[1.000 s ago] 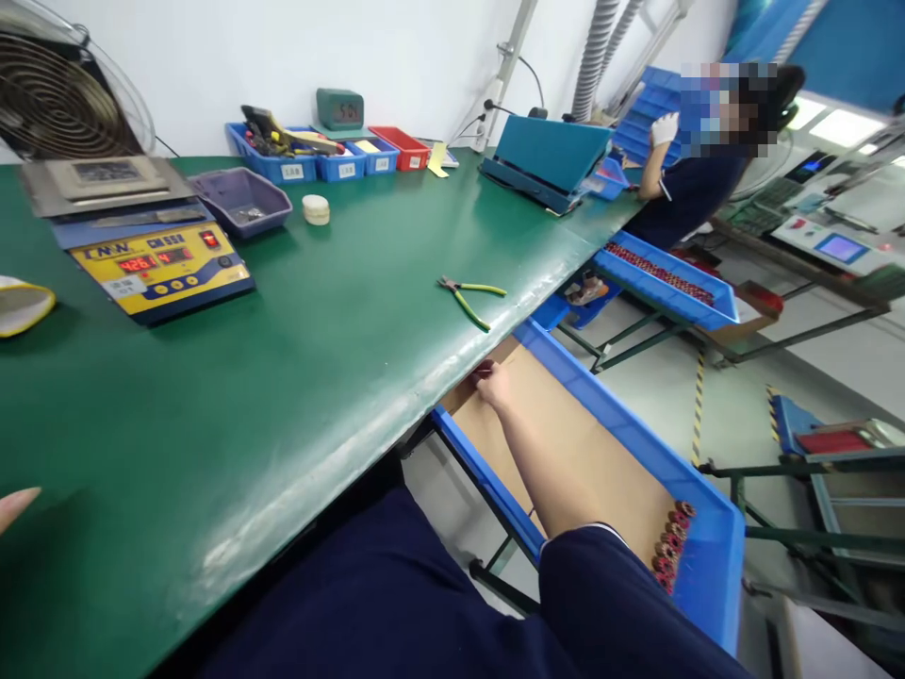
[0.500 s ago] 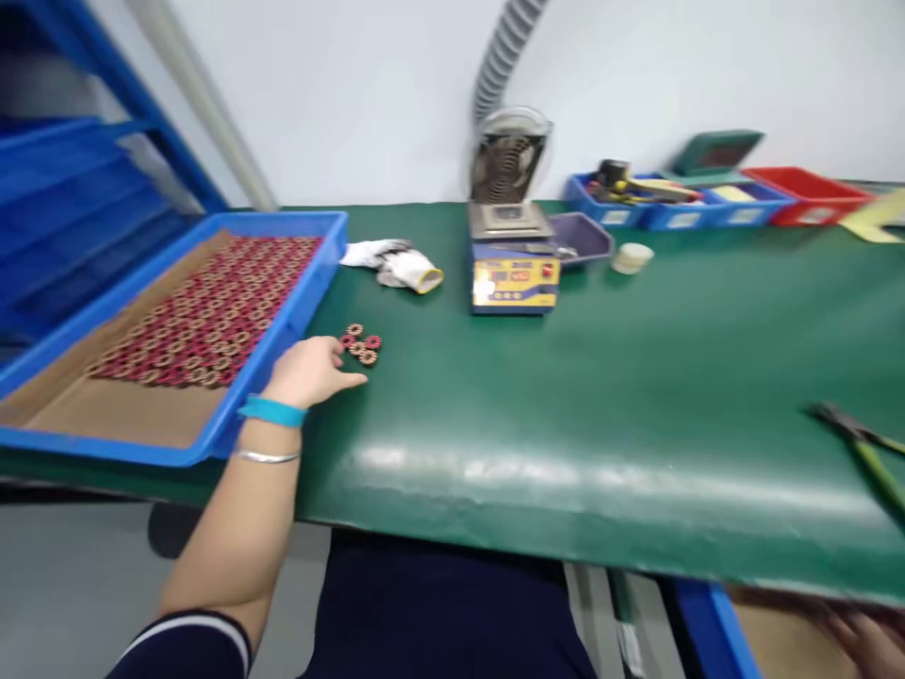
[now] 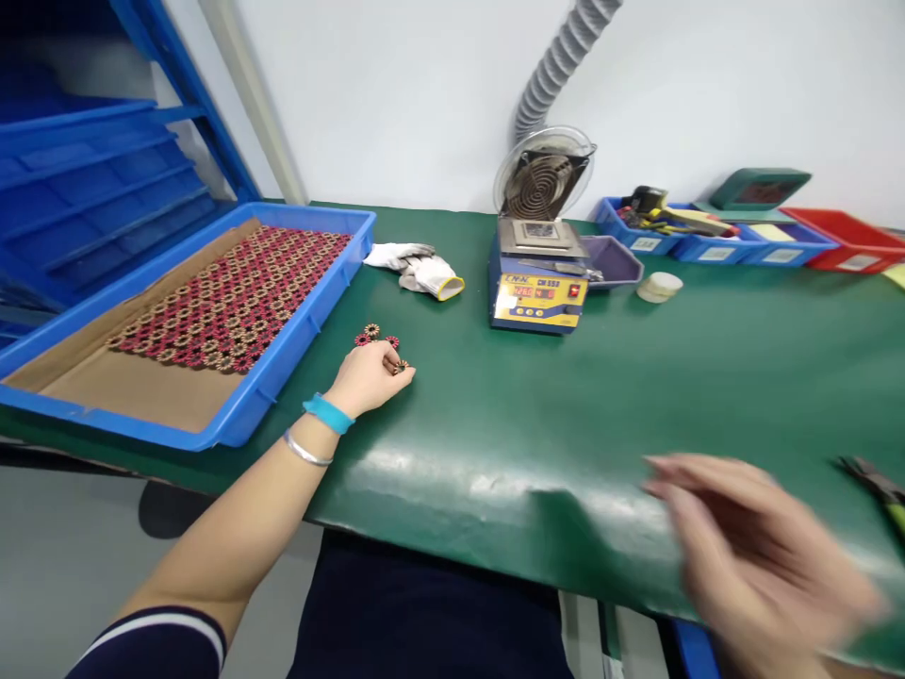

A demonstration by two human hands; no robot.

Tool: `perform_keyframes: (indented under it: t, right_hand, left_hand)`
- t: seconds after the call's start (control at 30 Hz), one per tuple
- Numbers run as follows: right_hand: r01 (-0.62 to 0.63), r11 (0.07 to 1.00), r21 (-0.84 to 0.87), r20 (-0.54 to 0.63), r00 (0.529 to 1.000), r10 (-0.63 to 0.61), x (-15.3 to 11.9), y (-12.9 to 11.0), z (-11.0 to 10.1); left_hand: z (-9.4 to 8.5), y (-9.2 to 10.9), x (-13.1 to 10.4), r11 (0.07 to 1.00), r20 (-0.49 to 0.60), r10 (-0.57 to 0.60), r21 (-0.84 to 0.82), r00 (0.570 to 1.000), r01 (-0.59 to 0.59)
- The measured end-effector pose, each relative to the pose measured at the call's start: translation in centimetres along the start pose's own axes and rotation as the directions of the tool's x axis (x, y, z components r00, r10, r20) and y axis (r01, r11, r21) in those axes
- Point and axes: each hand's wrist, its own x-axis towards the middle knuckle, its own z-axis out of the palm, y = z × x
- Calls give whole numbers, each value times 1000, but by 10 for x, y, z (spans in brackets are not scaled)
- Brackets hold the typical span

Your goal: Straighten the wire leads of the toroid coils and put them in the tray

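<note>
My left hand (image 3: 371,379), with a teal band and a silver bangle at the wrist, rests low over the green tabletop. Its thumb and fingers close around a copper-coloured toroidal coil (image 3: 402,367). Just behind the knuckles lie a few more small wound rings, among them a red coil (image 3: 362,339) and a copper one (image 3: 371,330); the hand partly covers this group. On the right, my right hand (image 3: 760,547) hovers above the table's front edge, smeared by motion. Its fingers are bent and the thumb is near the index fingertip; whether anything is between them is unclear.
A blue tray (image 3: 244,424) full of red and copper coils stands on the left. White gloves (image 3: 424,272), a blue-and-yellow solder pot (image 3: 541,297), a purple tray (image 3: 615,264) and a round white tub (image 3: 660,287) sit farther back. Pliers (image 3: 877,486) lie at right.
My left hand has closed on a coil among the loose rings. My right hand has risen from the blue bin below the table edge to above the tabletop. The view has shifted.
</note>
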Motion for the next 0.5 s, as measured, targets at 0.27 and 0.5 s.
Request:
perform_keyframes:
  t: [0.27, 0.5]
  right_hand:
    - [-308, 906, 289, 494, 859, 135, 45, 29, 143]
    - [-484, 771, 414, 641, 756, 131, 37, 50, 133]
  left_hand:
    - [25, 23, -23, 679, 148, 166, -734, 975, -5]
    - [31, 24, -23, 686, 248, 322, -726, 914, -45]
